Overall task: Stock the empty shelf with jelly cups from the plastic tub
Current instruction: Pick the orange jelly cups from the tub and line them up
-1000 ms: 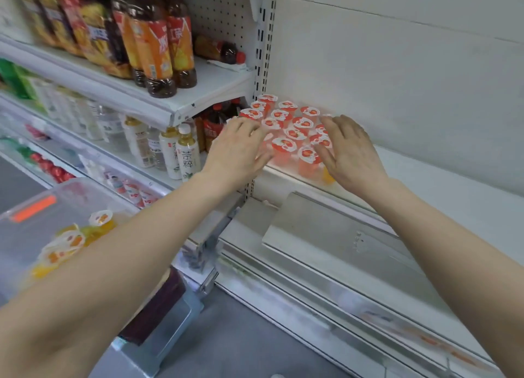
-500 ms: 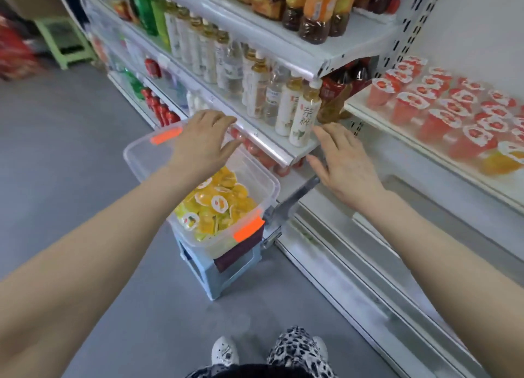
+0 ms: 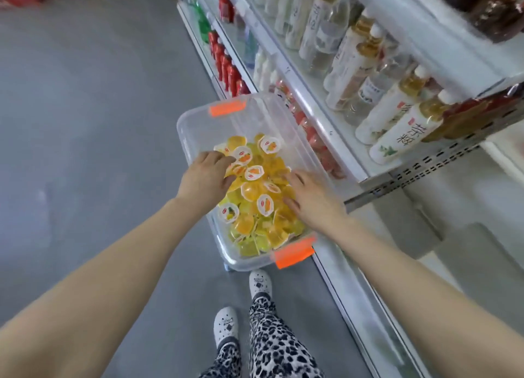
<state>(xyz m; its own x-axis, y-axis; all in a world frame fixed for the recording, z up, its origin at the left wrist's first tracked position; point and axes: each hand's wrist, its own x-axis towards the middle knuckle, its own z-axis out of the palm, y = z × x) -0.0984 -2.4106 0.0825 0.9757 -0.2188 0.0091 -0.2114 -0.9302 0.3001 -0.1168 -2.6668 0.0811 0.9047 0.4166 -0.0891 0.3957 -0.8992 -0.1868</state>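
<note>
Stage: judged mid-task, pick-up | cups (image 3: 255, 190): many heaped in tub (image 3: 181, 133) beside bottle shelves (image 3: 312, 104) | left grip (image 3: 205, 176): fingers curled at a cup, hold cannot be told | right grip (image 3: 312, 204): released, spread on the heap | target shelf: out of view, fill unknown

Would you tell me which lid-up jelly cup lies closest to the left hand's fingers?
The jelly cup just beyond the fingers of the left hand; other white lids sit farther away.
</note>
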